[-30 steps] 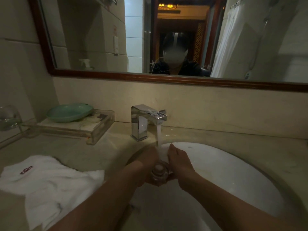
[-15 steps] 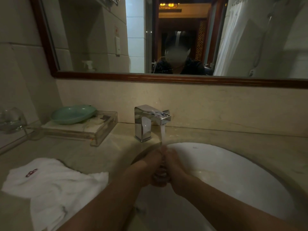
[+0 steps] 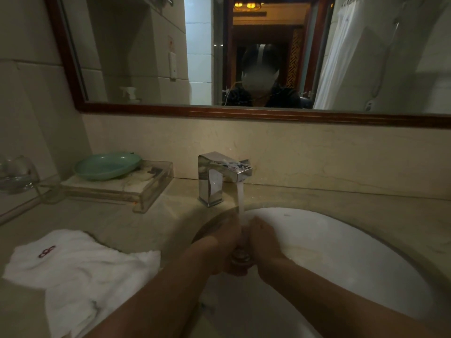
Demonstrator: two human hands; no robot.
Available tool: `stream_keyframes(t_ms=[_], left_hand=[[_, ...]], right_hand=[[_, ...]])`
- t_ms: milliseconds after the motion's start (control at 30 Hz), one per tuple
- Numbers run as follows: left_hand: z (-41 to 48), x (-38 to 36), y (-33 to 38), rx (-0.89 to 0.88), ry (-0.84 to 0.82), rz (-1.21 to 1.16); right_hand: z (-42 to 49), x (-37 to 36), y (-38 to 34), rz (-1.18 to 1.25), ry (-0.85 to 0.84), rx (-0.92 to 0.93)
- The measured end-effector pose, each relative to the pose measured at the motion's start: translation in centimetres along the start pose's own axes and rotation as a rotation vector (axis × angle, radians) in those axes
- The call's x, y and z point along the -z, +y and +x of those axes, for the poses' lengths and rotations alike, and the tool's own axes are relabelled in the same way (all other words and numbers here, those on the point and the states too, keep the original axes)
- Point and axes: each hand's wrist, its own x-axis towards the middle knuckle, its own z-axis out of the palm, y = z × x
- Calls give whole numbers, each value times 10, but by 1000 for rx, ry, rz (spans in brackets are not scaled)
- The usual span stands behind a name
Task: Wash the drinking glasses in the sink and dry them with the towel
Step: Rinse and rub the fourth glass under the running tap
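Under the tap by the sink's left rim, clasping left hand and right hand around the sides of the glass, probably slippery and fragile.

A dim bathroom is shown. A wood-framed mirror is hung above a beige marble backsplash and countertop; pale wall tiles are seen at left, and lit ceiling lamps are reflected.

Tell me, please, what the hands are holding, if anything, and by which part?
Both hold one drinking glass by its sides: the left hand wraps one side, the right hand the other, under the running water.
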Motion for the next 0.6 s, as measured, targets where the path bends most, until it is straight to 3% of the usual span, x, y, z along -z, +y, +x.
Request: stream_keyframes(t_ms=[167,300,400,600], left_hand=[[-5,15,6,23,-97,-121],[-11,12,7,13,37,-263],[-8,9,4,37,22,-229],[-5,12,2,-13,-38,-142]], right_hand=[[1,-2,-2,68,-31,32],[-4,-7,-3,-45,-9,51],[-9,-5,-4,-153,-29,158],[7,0,6,-140,1,50]])
